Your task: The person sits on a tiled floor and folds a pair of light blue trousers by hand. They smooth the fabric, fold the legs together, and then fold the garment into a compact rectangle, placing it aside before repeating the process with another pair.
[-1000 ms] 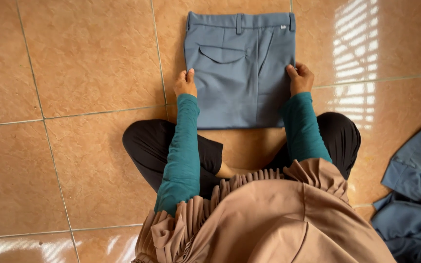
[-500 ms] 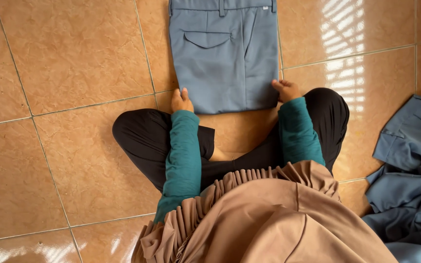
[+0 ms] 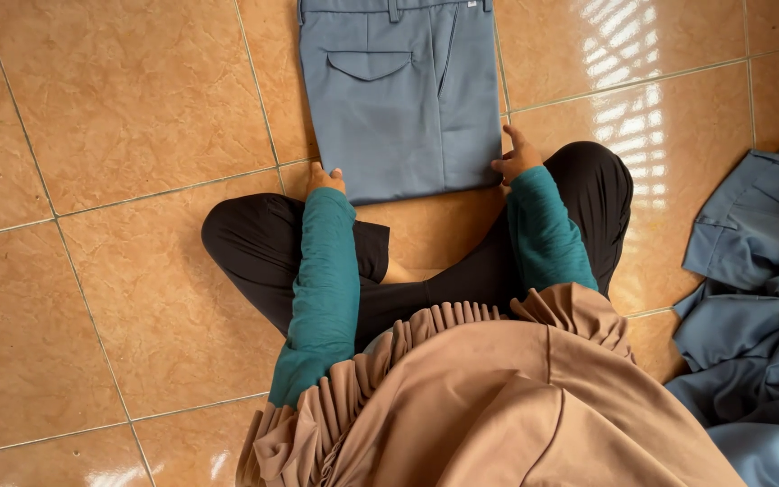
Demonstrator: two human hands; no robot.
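A pair of grey-blue trousers [image 3: 403, 99] lies folded flat on the tan tiled floor [image 3: 137, 135] in front of me, back pocket flap up. My left hand [image 3: 325, 179] rests at the near left corner of the folded trousers, fingers curled on the edge. My right hand [image 3: 516, 159] touches the near right corner, with fingers partly spread against the cloth. Both arms wear teal sleeves. I sit cross-legged in black trousers [image 3: 263, 243], with a pleated tan garment [image 3: 462, 397] over my lap.
A loose heap of grey-blue clothing [image 3: 759, 298] lies on the floor at my right. Sunlight makes a striped glare patch [image 3: 628, 99] on the tiles beyond my right knee.
Both hands slid down the sides of the folded trousers to the near corners. The view shifted so the trousers sit higher in frame and the clothing heap shows more.
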